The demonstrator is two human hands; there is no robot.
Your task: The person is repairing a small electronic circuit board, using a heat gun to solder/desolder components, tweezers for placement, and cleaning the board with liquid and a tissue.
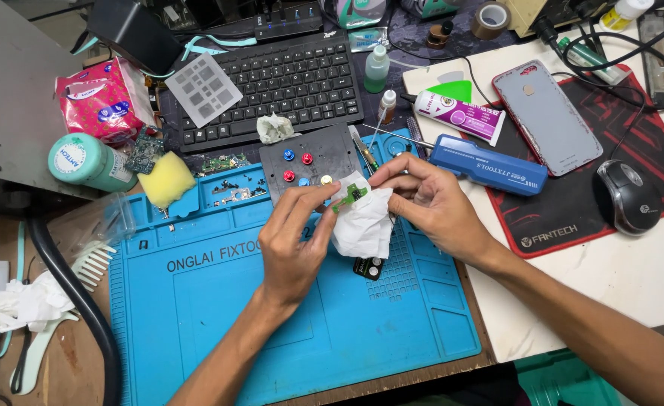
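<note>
My left hand [296,240] pinches a small green circuit board [351,197] over the blue work mat [219,301]. My right hand [429,203] holds a white tissue [363,222] against that board from the right. The tissue hangs down between both hands. A small black part [368,268] with two round lenses lies on the mat just below the tissue. Behind the hands stands a dark holder plate [324,154] with red, blue and yellow knobs.
A black keyboard [272,83] sits at the back. A blue tool case [488,165], a glue tube [459,114], a phone lying face down [546,114] and a mouse [629,197] lie to the right. A yellow sponge [165,179], teal canister [90,161] and tissue pack [102,98] sit left.
</note>
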